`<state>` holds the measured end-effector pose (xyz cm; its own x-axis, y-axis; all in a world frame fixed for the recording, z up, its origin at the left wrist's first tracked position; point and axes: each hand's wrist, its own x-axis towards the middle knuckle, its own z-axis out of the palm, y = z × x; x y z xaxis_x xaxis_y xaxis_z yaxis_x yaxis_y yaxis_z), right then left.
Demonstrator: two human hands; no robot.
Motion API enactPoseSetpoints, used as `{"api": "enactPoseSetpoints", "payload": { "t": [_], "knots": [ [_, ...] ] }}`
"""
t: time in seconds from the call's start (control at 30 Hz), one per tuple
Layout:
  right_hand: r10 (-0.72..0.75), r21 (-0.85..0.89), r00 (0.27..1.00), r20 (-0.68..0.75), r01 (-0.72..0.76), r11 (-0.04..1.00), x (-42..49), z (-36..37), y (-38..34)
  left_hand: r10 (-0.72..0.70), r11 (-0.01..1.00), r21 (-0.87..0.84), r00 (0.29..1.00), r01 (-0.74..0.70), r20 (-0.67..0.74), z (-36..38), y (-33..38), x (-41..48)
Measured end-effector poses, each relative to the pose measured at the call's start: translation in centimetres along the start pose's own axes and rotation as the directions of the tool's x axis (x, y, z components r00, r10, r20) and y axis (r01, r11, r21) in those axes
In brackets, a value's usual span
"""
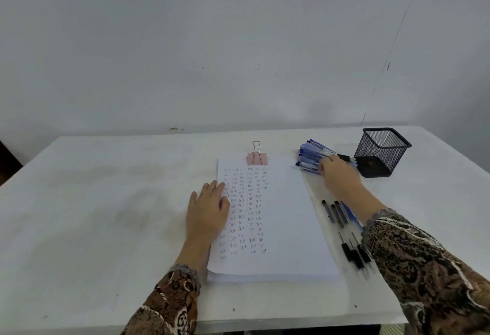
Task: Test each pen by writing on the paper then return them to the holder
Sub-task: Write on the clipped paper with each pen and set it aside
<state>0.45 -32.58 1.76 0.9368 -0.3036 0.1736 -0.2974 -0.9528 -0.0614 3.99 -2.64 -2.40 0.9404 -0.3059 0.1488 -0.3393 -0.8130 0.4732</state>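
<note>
Fingers point(326, 162) of the right hand point(338, 175) rest on the near right end of the heap of blue pens point(310, 156); from where I stand I cannot tell whether they pinch one pen or only touch the heap, since the knuckles hide the tips. This heap is what the coming move depends on. It lies just beyond and a little left of those fingers, between the far right corner of the paper point(286, 218) and the black mesh holder point(381, 150); its pens run roughly side to side, blue ends pointing left and dark ends pointing right toward the holder. The right hand is plainly the nearer one, with the holder just beside it on the right; to my eye, picking out a single pen calls for a short curl of the fingers and a pull back toward the sheet.

The left hand point(208, 210) lies flat on the left edge of the paper, fingers straight and close together, pressing the stack down; it is well apart from the heap. A pink binder clip point(256, 158) grips the far edge of the stack.

A second group of loose pens point(342, 226) lies on the white table point(106, 202) to the right of the paper, partly under the patterned sleeve point(424, 268), running near to far.

Columns of one short word fill the left half of the sheet; it looks like "Test", though the letters are small; I can read no brand on pens or holder.
</note>
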Motion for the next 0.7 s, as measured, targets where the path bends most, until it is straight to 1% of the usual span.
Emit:
{"api": "enactPoseSetpoints", "payload": {
  "t": [0.07, 0.17, 0.2, 0.23, 0.3, 0.33, 0.37, 0.4, 0.43, 0.47, 0.5, 0.53, 0.57, 0.6, 0.63, 0.67, 0.7],
  "knots": [
    [-0.034, 0.137, 0.997, -0.067, 0.043, 0.99, 0.1, 0.0, -0.4, -0.001, 1.0, 0.002, 1.0, 0.001, -0.001, 0.0, 0.0, 0.0],
    [-0.046, 0.352, 0.983, -0.178, 0.107, 0.93, 0.0, 0.3, -1.4, 0.001, 1.0, 0.009, 1.0, -0.001, 0.003, 0.1, 0.0, 0.1],
    [-0.028, 0.409, 0.985, -0.172, 0.098, 0.907, -0.2, 0.3, -1.8, 0.001, 1.0, 0.013, 1.0, -0.001, 0.006, 0.0, 0.0, 0.0],
    [-0.008, 0.43, 0.993, -0.12, 0.06, 0.901, -0.5, 0.3, -2.2, -0.001, 1.0, 0.016, 1.0, 0.001, 0.007, 0.0, 0.1, 0.0],
    [0.022, 0.34, 1.0, -0.008, -0.018, 0.94, -1.0, 0.3, -2.8, -0.004, 1.0, 0.017, 1.0, 0.003, 0.01, -0.1, 0.1, 0.0],
    [0.028, 0.317, 1.0, -0.005, -0.025, 0.948, -1.3, 0.1, -3.1, -0.004, 1.0, 0.018, 1.0, 0.003, 0.012, -0.1, 0.1, 0.0],
    [0.034, 0.355, 0.999, -0.018, -0.026, 0.934, -1.4, -0.1, -3.4, -0.004, 1.0, 0.019, 1.0, 0.003, 0.013, -0.1, 0.1, 0.0],
    [0.037, 0.459, 0.999, -0.035, -0.017, 0.888, -1.6, -0.5, -3.9, -0.004, 1.0, 0.021, 1.0, 0.004, 0.012, -0.1, 0.1, 0.0],
    [0.038, 0.641, 0.999, -0.037, -0.005, 0.768, -1.7, -1.0, -4.3, -0.004, 1.0, 0.022, 1.0, 0.004, 0.01, -0.1, 0.1, 0.0],
    [0.039, 0.832, 0.999, -0.023, -0.003, 0.554, -1.7, -1.4, -5.0, -0.005, 1.0, 0.022, 1.0, 0.005, 0.008, -0.1, 0.1, 0.1],
    [0.05, 0.96, 0.999, 0.008, -0.022, 0.28, -1.6, -1.7, -5.8, -0.006, 1.0, 0.022, 1.0, 0.006, 0.007, -0.1, 0.1, 0.1],
    [0.056, 0.997, 0.995, 0.078, -0.077, -0.006, -1.4, -2.1, -6.8, -0.007, 1.0, 0.021, 1.0, 0.007, 0.01, -0.1, 0.1, 0.0],
    [0.051, 0.951, 0.987, 0.149, -0.129, -0.282, -1.4, -2.4, -7.6, -0.007, 1.0, 0.022, 1.0, 0.007, 0.014, -0.1, 0.1, 0.0],
    [0.049, 0.852, 0.979, 0.2, -0.149, -0.502, -1.4, -2.5, -8.4, -0.007, 1.0, 0.023, 1.0, 0.007, 0.018, -0.1, 0.1, 0.0],
    [0.056, 0.74, 0.97, 0.235, -0.141, -0.657, -1.4, -2.3, -8.9, -0.008, 1.0, 0.023, 1.0, 0.007, 0.021, -0.1, 0.1, 0.1],
    [0.065, 0.641, 0.962, 0.264, -0.125, -0.758, -1.6, -2.1, -9.3, -0.009, 1.0, 0.022, 1.0, 0.008, 0.024, -0.2, 0.1, 0.0],
    [0.077, 0.566, 0.953, 0.292, -0.107, -0.817, -1.8, -1.7, -9.6, -0.008, 1.0, 0.022, 1.0, 0.008, 0.025, -0.2, 0.2, 0.0]
  ]
}}
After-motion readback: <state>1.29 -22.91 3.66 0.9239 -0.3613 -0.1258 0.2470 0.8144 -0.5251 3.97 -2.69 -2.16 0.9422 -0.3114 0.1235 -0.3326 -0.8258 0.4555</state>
